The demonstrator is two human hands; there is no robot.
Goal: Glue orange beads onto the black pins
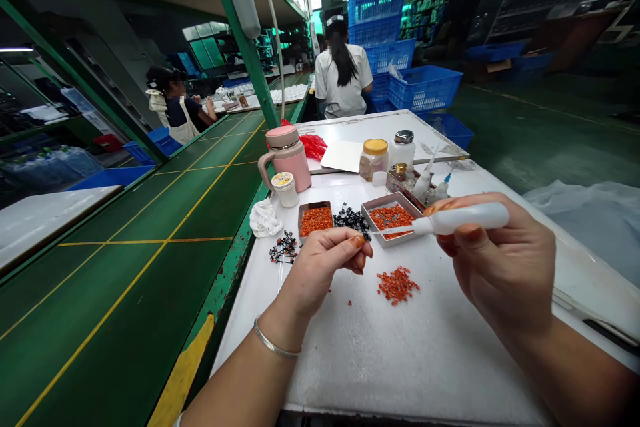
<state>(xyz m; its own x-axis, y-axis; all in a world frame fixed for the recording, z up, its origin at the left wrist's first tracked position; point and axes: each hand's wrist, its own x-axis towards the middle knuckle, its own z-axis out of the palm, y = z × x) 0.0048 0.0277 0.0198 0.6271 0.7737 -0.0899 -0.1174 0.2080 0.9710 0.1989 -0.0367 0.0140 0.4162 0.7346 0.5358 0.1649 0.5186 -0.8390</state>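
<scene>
My right hand (500, 260) is shut on a white needle-tipped glue applicator (465, 219), its thin tip pointing left towards my left fingertips. My left hand (320, 267) is pinched closed just below a cluster of black plastic sprigs (351, 220), and anything between the fingers is hidden. Two shallow trays hold orange beads: a small one (316, 220) and a larger one (391, 219), which the needle tip overlies. Loose orange beads (397, 285) lie in a pile on the white worktop (380, 360). More black sprigs (284, 247) lie left of my left hand.
A pink thermos (287, 159), a crumpled tissue (265, 219), a yellow-lidded jar (374, 159) and small bottles stand at the bench's far side. A green conveyor bench (165, 267) runs along the left. Co-workers (343, 73) sit beyond, near stacked blue crates (377, 7).
</scene>
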